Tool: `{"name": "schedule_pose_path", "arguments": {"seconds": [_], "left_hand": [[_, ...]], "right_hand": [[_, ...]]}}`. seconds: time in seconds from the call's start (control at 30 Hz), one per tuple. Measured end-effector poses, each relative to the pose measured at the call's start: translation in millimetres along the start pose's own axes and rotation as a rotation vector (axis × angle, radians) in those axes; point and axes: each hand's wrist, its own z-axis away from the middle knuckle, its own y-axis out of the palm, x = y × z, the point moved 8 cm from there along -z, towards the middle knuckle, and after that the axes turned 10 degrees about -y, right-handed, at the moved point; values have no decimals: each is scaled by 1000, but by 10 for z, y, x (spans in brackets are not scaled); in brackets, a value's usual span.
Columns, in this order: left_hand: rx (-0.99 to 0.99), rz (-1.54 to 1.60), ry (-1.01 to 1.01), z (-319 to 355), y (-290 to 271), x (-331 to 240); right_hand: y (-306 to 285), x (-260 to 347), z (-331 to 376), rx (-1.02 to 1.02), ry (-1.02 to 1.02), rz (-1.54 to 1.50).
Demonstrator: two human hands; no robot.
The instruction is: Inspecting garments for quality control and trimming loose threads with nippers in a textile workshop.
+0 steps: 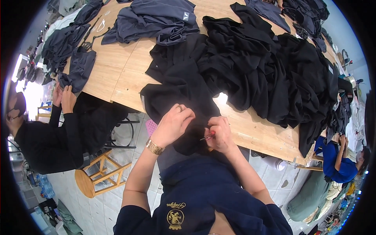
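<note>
A black garment point(172, 94) lies over the table's near edge and hangs down in front of my body. My left hand point(175, 122), with a gold watch at the wrist, is closed in a pinch on its dark cloth. Just to the right, my right hand point(220, 135) has its fingers curled around small thread snips point(211, 135) with a red part and a thin metal tip pointing left. Their handle is mostly hidden in my palm. Whether the right fingertips also touch the cloth is hard to make out.
More black garments point(270, 74) are heaped along the wooden table point(129, 74), with grey ones point(156, 19) at the back. A co-worker point(47, 137) handles grey cloth at the left; another person in blue point(340, 162) sits far right. A wooden stool point(100, 174) stands lower left.
</note>
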Motion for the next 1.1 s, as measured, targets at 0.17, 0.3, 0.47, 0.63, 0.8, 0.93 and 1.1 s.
{"name": "schedule_pose_path", "arguments": {"seconds": [0.17, 0.3, 0.47, 0.63, 0.8, 0.93, 1.1], "left_hand": [[-37, -66, 44, 44, -17, -60], [-52, -98, 52, 63, -15, -71], [-70, -118, 67, 65, 6, -46], [-80, -134, 85, 60, 6, -67], [-80, -159, 92, 48, 5, -84], [-81, -177, 96, 50, 11, -81], [-86, -167, 81, 56, 21, -39]], "right_hand": [[105, -453, 319, 84, 746, -486], [25, -572, 111, 378, 717, -264], [65, -590, 127, 598, 788, -221], [101, -531, 66, 676, 653, -117], [141, -459, -36, 707, 473, 36], [164, -445, -71, 721, 469, 20], [162, -466, -32, 707, 435, 55]]}}
